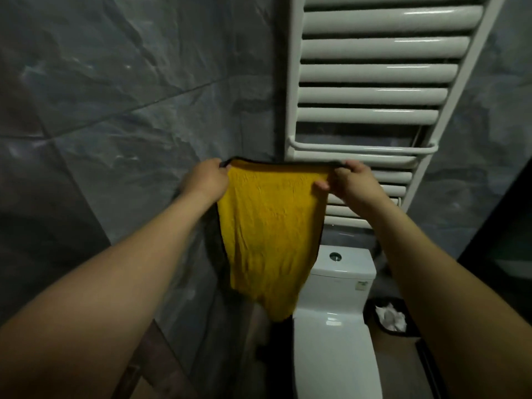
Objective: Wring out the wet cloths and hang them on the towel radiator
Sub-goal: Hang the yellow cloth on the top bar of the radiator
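Cloth [267, 234] in a strong yellow hangs spread out between our two hands, held up in the air in front of the grey tiled wall [115, 96] and the lower left corner of the towel radiator [374, 70]. A dark trim runs along its top edge and down its left side. The top edge is pulled nearly straight from hand to hand. Below that the fabric falls in soft creases and narrows to an uneven, bunched lower end. The surface looks rumpled rather than smooth.

Our left grip [208, 178] is closed, fingers curled round the top left corner of the cloth. Our right grip [349, 182] pinches the top right corner, with the thumb on the yellow face and the fingers over the dark edge. Both forearms are bare and stretched forward.

The cloth is draped over no bar. Its top edge sits level with the white radiator's lower bars, just under the rail that juts forward, and we cannot tell whether it touches the metal.

Beneath the cloth stands a white toilet [334, 341] with its lid down. To its right is a dark bin [391, 316] with crumpled white paper in it.
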`<state>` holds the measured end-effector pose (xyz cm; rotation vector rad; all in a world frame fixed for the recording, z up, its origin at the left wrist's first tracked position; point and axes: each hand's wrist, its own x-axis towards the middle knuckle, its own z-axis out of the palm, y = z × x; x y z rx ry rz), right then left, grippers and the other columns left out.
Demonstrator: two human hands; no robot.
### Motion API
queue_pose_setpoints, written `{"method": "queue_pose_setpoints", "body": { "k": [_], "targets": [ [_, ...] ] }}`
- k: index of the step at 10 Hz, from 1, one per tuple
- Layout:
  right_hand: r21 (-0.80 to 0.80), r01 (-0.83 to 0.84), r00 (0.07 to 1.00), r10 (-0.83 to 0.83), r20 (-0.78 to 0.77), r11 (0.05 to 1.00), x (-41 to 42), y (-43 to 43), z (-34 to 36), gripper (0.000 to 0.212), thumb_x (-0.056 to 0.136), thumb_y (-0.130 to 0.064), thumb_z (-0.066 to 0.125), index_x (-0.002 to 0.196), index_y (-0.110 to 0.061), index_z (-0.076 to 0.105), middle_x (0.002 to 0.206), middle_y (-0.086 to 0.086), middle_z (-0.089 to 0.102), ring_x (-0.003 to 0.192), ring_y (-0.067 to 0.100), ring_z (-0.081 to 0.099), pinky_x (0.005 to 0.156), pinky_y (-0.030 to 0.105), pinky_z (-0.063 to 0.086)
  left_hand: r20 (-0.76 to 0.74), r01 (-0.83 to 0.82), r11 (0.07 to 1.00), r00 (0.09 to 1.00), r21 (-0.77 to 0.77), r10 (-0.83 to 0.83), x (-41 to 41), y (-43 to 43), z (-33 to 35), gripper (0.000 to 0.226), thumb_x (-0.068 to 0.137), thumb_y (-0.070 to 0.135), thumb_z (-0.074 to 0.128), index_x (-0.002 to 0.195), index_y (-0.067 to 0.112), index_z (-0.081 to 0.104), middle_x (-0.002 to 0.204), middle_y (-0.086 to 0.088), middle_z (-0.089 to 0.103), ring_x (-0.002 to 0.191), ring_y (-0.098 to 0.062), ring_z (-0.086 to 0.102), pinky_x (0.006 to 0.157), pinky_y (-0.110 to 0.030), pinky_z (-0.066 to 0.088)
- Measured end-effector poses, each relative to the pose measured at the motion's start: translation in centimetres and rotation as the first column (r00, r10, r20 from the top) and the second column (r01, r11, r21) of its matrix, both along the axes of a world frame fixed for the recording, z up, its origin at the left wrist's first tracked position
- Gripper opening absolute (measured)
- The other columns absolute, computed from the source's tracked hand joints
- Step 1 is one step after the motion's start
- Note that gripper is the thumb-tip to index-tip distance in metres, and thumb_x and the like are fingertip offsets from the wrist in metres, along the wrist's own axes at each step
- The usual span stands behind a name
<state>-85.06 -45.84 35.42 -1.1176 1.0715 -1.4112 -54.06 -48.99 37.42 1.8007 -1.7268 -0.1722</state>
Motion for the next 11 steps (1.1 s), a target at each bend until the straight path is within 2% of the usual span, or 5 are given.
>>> {"method": "queue_pose_setpoints", "body": {
  "k": [1,3,7,9,11],
  "targets": [
    [-0.232,0.056,0.992,-0.08,-0.093,0.971,-0.7,-0.1,0.5,0.033,0.101,0.001,0.036,0.116,-0.015,0.061,0.119,0.014,0.064,0.11,0.031,0.067,0.095,0.042,0.057,-0.222,0.112,0.951,0.958,-0.289,-0.181,-1.3,-0.3,-0.8,0.031,0.092,0.007,0.046,0.111,0.014,0.069,0.107,-0.009,0.071,0.102,-0.02,0.064,0.088,-0.029,0.051],
    [0.578,0.081,0.317,0.529,-0.787,0.812,-1.8,1.3,-0.7,0.014,0.101,-0.01,0.053,0.108,-0.008,0.065,0.093,0.014,0.07,0.085,0.031,0.073,0.058,0.029,0.058,0.205,0.228,0.813,0.899,0.536,-0.388,-2.8,0.7,-5.2,0.024,0.082,0.003,0.054,0.096,0.01,0.073,0.091,-0.014,0.069,0.09,-0.029,0.068,0.075,-0.033,0.054],
    [-0.228,0.459,0.637,-0.497,-0.59,0.859,-1.9,-0.5,0.3,0.027,0.1,-0.008,0.045,0.112,-0.024,0.064,0.103,0.007,0.068,0.086,0.024,0.069,0.069,0.037,0.062,-0.568,0.329,0.926,0.804,0.183,-0.174,-5.1,-5.5,-1.0,0.022,0.087,0.01,0.051,0.102,0.007,0.066,0.094,-0.015,0.071,0.076,-0.029,0.068,0.065,-0.03,0.06],
    [0.179,0.303,0.235,0.109,-0.966,0.936,-1.0,-0.9,-1.7,0.022,0.099,-0.011,0.049,0.107,-0.023,0.066,0.084,0.004,0.07,0.07,0.02,0.07,0.057,0.03,0.055,-0.21,0.352,0.725,0.936,0.592,-0.283,-5.6,-5.3,-6.0,0.017,0.092,0.009,0.059,0.101,0.0,0.07,0.093,-0.013,0.068,0.079,-0.025,0.066,0.064,-0.029,0.053],
    [-0.148,0.572,0.695,-0.572,-0.435,0.807,-1.3,-2.0,4.2,0.024,0.105,-0.014,0.036,0.108,-0.023,0.058,0.092,0.015,0.068,0.075,0.029,0.07,0.055,0.032,0.058,-0.679,0.422,0.873,0.717,0.245,-0.156,-6.1,-12.1,-0.2,0.017,0.095,0.015,0.047,0.107,0.019,0.06,0.108,-0.019,0.068,0.097,-0.036,0.068,0.085,-0.044,0.056]
  ]
}}
